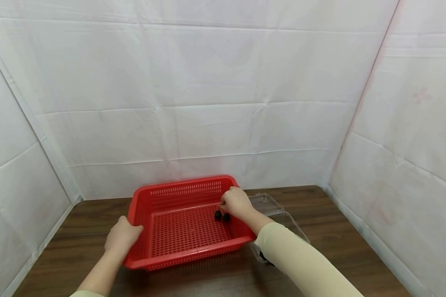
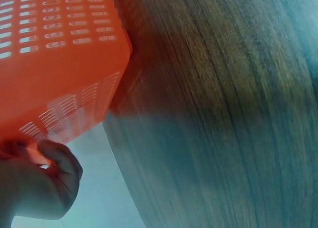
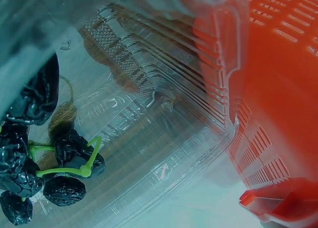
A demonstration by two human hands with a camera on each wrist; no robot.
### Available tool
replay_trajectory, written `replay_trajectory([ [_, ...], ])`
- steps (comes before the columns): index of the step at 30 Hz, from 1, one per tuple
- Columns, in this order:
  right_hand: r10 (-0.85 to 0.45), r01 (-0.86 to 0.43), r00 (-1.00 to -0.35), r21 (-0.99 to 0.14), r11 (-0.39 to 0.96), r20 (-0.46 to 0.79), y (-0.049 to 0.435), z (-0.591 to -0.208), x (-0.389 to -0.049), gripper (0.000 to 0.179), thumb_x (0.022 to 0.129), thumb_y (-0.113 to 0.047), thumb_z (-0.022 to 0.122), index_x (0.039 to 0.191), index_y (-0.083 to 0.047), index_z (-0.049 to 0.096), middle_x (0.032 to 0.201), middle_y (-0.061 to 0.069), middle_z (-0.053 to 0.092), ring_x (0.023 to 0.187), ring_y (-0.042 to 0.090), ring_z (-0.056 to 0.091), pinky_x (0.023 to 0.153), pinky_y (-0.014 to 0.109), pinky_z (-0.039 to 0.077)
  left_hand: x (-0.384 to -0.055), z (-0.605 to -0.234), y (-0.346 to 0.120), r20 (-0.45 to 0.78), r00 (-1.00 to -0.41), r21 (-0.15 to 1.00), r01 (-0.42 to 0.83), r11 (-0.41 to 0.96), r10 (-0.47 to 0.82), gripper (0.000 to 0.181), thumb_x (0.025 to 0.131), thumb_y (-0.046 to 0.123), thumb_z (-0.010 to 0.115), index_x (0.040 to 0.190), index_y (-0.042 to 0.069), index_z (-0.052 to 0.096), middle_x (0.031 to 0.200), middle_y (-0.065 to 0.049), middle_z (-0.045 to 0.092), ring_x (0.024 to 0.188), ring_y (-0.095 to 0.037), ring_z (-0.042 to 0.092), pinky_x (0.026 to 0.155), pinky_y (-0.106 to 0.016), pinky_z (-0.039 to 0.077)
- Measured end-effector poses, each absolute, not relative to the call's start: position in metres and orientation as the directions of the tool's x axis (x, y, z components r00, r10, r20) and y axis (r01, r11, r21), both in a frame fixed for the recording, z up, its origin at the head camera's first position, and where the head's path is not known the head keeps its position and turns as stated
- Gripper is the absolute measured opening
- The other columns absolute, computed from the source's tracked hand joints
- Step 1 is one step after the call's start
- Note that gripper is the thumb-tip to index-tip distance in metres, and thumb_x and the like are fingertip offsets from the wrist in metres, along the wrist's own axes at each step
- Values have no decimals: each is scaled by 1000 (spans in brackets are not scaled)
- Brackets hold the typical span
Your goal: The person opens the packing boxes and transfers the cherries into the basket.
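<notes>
A red plastic basket (image 1: 187,249) with slotted walls stands on the table. My left hand (image 1: 122,237) grips its left rim, thumb over the edge; curled fingers also show at the basket wall in the left wrist view. My right hand (image 1: 237,202) reaches over the right rim, its fingers bent down inside, and appears to pinch a small stem with dark grapes (image 1: 217,215) hanging at the basket floor. Its fingertips are partly hidden. In the right wrist view, more wrinkled dark grapes (image 3: 64,190) on a green stem (image 3: 85,169) lie in a clear plastic container (image 3: 164,171).
The clear container's opened lid (image 1: 265,203) lies behind it, right of the basket; my right forearm (image 1: 297,253) covers part of the container. White sheeting (image 1: 208,103) encloses the back and sides of the brown wooden table (image 1: 330,231).
</notes>
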State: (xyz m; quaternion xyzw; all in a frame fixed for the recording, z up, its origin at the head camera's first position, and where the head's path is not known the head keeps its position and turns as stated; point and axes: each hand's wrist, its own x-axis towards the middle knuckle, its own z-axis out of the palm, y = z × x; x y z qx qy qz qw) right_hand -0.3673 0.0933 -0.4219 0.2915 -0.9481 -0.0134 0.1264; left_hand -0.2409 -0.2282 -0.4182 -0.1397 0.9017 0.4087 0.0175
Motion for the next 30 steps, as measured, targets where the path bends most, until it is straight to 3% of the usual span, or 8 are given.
replay_trajectory([
  [7,-545,-542,-809,82,837,220,92,-419,-366,41,87,-22,73,50,-21,55,45,-13,43,57,11,42,73,28,41,-241,-417,-229,-124,-965,702,-251,666,-232,40,88,11,53,114,-16,39,92,-29,59,70,-30,65,56,-44,56],
  [15,-548,-551,-805,56,833,228,94,-422,-367,40,88,-20,71,51,-22,56,46,-14,45,59,11,45,78,30,44,-244,-421,-229,-106,-975,756,-207,622,-195,38,85,-2,49,116,-20,35,98,-35,54,81,-40,65,62,-44,58],
  [23,-554,-562,-806,24,827,208,94,-420,-363,23,87,-24,73,65,-21,70,57,-13,55,68,14,53,73,31,48,-245,-418,-229,-113,-976,738,-209,641,-188,40,85,-3,49,117,-20,33,99,-36,53,81,-40,64,64,-46,58],
  [30,-580,-593,-778,22,805,241,94,-417,-362,11,88,-25,72,80,-19,76,71,-11,65,78,14,57,77,32,49,-246,-416,-229,-153,-969,722,-245,647,-196,45,87,-2,49,123,-20,29,101,-37,52,82,-41,64,63,-46,58],
])
